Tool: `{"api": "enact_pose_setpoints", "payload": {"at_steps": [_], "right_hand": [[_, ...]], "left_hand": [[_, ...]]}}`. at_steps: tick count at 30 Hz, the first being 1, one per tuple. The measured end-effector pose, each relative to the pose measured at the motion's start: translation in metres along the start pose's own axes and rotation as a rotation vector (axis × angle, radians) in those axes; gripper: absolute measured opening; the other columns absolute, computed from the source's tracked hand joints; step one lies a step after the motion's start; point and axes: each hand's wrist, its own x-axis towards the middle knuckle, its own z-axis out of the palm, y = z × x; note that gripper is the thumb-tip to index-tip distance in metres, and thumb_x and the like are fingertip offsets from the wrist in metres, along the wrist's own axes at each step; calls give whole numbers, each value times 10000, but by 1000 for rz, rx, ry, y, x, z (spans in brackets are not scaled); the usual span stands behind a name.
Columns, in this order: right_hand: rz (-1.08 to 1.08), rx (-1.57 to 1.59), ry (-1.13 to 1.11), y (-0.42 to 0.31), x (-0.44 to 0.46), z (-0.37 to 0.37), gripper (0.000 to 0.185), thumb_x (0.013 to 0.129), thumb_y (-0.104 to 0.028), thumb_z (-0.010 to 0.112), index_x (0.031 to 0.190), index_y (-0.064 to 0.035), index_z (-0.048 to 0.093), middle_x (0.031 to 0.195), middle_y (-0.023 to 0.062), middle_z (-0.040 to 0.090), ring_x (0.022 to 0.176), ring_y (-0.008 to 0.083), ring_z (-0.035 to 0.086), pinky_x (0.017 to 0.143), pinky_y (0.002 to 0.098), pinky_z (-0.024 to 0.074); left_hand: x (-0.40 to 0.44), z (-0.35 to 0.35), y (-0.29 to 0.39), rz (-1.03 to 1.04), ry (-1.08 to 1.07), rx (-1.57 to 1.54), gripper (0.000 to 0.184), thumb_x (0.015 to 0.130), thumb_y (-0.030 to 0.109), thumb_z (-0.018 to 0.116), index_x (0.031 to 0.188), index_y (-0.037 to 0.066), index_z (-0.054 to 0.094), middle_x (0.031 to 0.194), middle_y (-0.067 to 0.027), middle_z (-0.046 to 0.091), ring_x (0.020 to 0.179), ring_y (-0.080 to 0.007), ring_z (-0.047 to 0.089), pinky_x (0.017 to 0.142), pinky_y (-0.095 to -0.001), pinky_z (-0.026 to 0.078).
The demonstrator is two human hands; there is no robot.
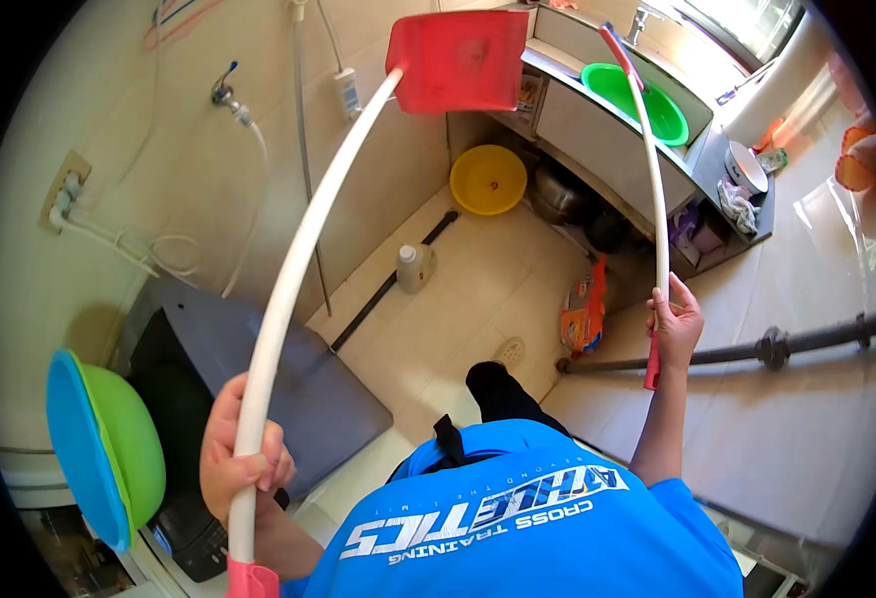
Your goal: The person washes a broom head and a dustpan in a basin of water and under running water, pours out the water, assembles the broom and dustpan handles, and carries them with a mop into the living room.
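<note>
My left hand (pixel 244 453) is wrapped round the long white handle of a red dustpan (pixel 463 62). The pan is raised at the top of the view, and a red grip ends the handle below my hand. My right hand (pixel 677 324) is closed round the lower handle of what looks like a broom (pixel 649 149), with a red end just under my fingers. Its narrow red head points up in front of the sink; bristles cannot be made out. Both tools are held up off the floor, well apart from each other.
A green basin (pixel 667 118) sits in the sink. On the floor are a yellow basin (pixel 488 179), a whitish bottle (pixel 415 267), a black pole (pixel 378 304) and an orange bag (pixel 584 311). Green and blue basins (pixel 139 448) stand at left; a grey pipe (pixel 727 352) crosses at right.
</note>
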Motion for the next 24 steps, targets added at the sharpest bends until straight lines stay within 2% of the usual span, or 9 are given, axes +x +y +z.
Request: {"api": "enact_pose_setpoints", "payload": {"at_steps": [2, 3, 5, 11, 16, 17, 18, 22, 24], "right_hand": [[37, 29, 9, 1, -2, 5, 393, 815, -111, 633, 1177, -25, 508, 654, 48, 588, 423, 72, 492, 357, 189, 385], [144, 79, -1, 26, 20, 25, 393, 815, -111, 633, 1177, -25, 508, 654, 48, 588, 423, 72, 492, 357, 189, 385], [191, 113, -14, 17, 60, 34, 377, 817, -89, 614, 1176, -33, 513, 652, 47, 587, 430, 75, 503, 371, 186, 387], [285, -1, -86, 1, 134, 15, 287, 819, -49, 566, 1106, -49, 573, 650, 50, 595, 439, 73, 510, 373, 196, 398], [378, 119, -126, -28, 160, -12, 272, 830, -63, 541, 1096, -12, 568, 689, 65, 605, 477, 69, 514, 422, 181, 420], [387, 195, -113, -31, 161, -20, 276, 836, -56, 490, 1091, 25, 558, 727, 88, 607, 505, 72, 521, 439, 175, 424], [393, 256, -86, -33, 161, -27, 286, 824, -55, 466, 1078, 40, 559, 738, 104, 605, 507, 80, 522, 437, 176, 423], [275, 377, -16, -54, 163, -53, 328, 764, -106, 435, 995, 79, 577, 740, 184, 585, 478, 115, 505, 422, 191, 416], [143, 466, 32, -30, 161, -82, 264, 806, -152, 456, 940, 54, 553, 717, 202, 566, 438, 110, 480, 371, 186, 391]], "left_hand": [[11, 9, 16, 16, -29, 46, 760, 706, 29, 548, 1314, -103, 112, 511, -74, 433, 319, -78, 359, 304, -191, 273], [58, 36, 32, -43, 20, 135, 760, 706, 29, 548, 1314, -103, 112, 511, -74, 433, 319, -78, 359, 304, -191, 273], [111, 53, 33, -61, -53, 135, 746, 679, 63, 597, 1301, -55, 203, 545, -87, 455, 356, -83, 406, 327, -196, 297], [275, 103, 27, -127, -268, 162, 672, 752, 122, 588, 1272, -93, 221, 549, -47, 414, 358, -61, 325, 333, -193, 250], [406, 142, 13, -201, -381, 151, 457, 837, 157, 487, 1176, -112, 341, 617, -25, 401, 436, -55, 306, 348, -189, 262], [427, 152, 14, -242, -376, 116, 398, 854, 141, 453, 1145, -116, 366, 622, -22, 406, 446, -54, 306, 355, -186, 268], [451, 159, 15, -269, -398, 136, 436, 866, 150, 438, 1165, -149, 332, 632, -23, 402, 449, -55, 299, 357, -184, 266], [547, 181, 24, -405, -449, 92, 442, 891, 161, 419, 1128, -200, 322, 656, -37, 421, 452, -65, 289, 362, -195, 266], [591, 193, 34, -463, -479, 72, 464, 893, 161, 423, 1129, -220, 301, 668, -41, 416, 464, -71, 296, 371, -196, 274]]}}
